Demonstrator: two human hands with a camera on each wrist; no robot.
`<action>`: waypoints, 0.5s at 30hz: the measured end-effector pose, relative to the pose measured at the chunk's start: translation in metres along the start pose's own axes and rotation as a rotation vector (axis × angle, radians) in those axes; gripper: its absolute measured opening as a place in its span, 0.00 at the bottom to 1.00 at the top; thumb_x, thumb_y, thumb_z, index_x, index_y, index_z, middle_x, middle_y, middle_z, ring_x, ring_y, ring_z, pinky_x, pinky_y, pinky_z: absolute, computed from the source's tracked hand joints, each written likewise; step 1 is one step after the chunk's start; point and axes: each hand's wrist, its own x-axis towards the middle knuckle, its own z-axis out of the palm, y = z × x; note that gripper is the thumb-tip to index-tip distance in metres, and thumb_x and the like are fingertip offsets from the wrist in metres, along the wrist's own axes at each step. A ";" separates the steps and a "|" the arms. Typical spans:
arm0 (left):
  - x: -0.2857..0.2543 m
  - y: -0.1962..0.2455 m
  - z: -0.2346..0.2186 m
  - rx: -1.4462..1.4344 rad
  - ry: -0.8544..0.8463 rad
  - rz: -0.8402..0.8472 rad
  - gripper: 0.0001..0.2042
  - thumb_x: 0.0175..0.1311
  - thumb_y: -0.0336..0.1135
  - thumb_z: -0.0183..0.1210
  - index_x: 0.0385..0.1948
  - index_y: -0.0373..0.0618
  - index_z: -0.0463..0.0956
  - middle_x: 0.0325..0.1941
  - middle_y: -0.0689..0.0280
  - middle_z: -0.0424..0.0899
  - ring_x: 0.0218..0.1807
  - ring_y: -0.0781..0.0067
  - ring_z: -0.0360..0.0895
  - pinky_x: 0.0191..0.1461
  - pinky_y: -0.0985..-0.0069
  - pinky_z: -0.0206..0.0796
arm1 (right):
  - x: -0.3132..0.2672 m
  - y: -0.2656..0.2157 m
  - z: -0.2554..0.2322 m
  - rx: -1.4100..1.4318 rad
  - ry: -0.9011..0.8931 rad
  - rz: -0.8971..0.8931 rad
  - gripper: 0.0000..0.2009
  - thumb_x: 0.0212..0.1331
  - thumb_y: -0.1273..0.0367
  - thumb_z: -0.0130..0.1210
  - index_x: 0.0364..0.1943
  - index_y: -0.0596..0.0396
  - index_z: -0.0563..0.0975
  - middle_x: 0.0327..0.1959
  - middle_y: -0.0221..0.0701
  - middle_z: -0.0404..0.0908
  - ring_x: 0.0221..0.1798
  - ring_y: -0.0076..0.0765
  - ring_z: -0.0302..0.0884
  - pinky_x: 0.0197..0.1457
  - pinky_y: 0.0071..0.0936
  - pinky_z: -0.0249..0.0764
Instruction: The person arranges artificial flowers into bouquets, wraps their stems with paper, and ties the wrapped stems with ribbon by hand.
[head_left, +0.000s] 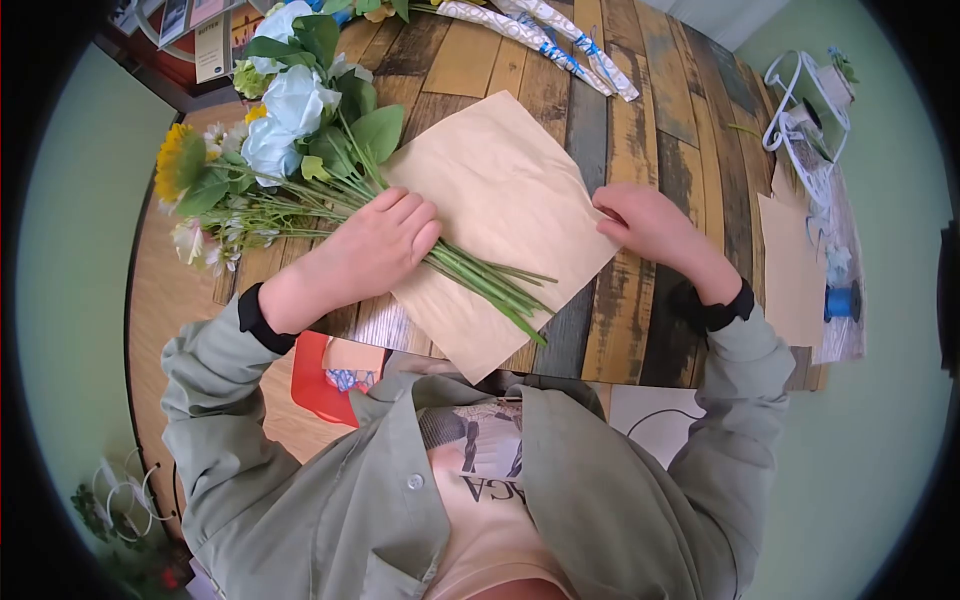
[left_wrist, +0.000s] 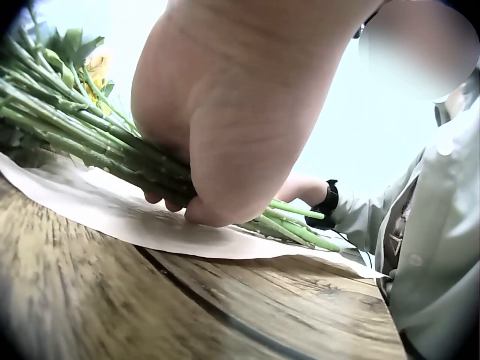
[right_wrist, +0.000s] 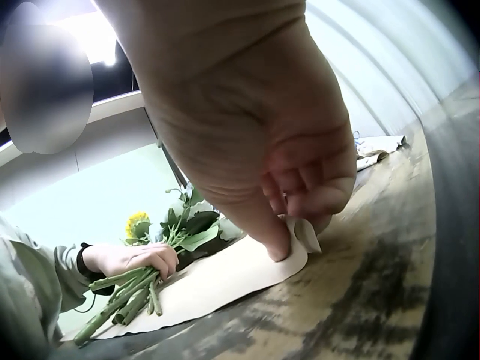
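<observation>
While the bunch of flowers [head_left: 300, 150] already lies across the sheet of brown paper [head_left: 500, 200] on the tabletop [head_left: 640, 130], the wrapping itself looks barely begun: the sheet is still flat and unfolded, with only its right corner lifted. The left hand [head_left: 375, 245] curls over the stems [head_left: 480, 280] near the middle of the head view, pressing them to the paper. The right hand [head_left: 650, 225] pinches the paper's right corner between its fingers [right_wrist: 315, 199]. The bunch's long axis runs diagonally, blooms toward the upper left of the frame, cut ends pointing to the lower right, past the paper's edge.
</observation>
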 end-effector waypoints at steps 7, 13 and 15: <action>0.015 -0.011 -0.005 0.029 0.033 -0.004 0.09 0.50 0.30 0.48 0.32 0.37 0.68 0.35 0.60 0.70 0.43 0.61 0.69 0.52 0.70 0.60 | 0.010 0.032 -0.025 -0.164 -0.050 -0.026 0.12 0.46 0.70 0.57 0.37 0.55 0.73 0.34 0.38 0.73 0.40 0.46 0.71 0.42 0.37 0.69; 0.017 -0.012 0.010 0.023 0.056 0.009 0.08 0.50 0.31 0.48 0.31 0.38 0.68 0.33 0.61 0.69 0.40 0.65 0.69 0.48 0.73 0.60 | -0.014 -0.089 -0.024 -0.075 0.160 -0.248 0.11 0.51 0.63 0.56 0.33 0.54 0.74 0.31 0.35 0.73 0.39 0.44 0.72 0.41 0.38 0.70; 0.017 -0.011 0.011 0.013 0.041 -0.004 0.08 0.50 0.31 0.48 0.31 0.38 0.68 0.33 0.61 0.69 0.40 0.65 0.69 0.49 0.73 0.60 | -0.031 -0.121 0.003 0.016 -0.044 -0.369 0.13 0.51 0.60 0.57 0.31 0.54 0.73 0.29 0.34 0.71 0.34 0.39 0.72 0.34 0.34 0.70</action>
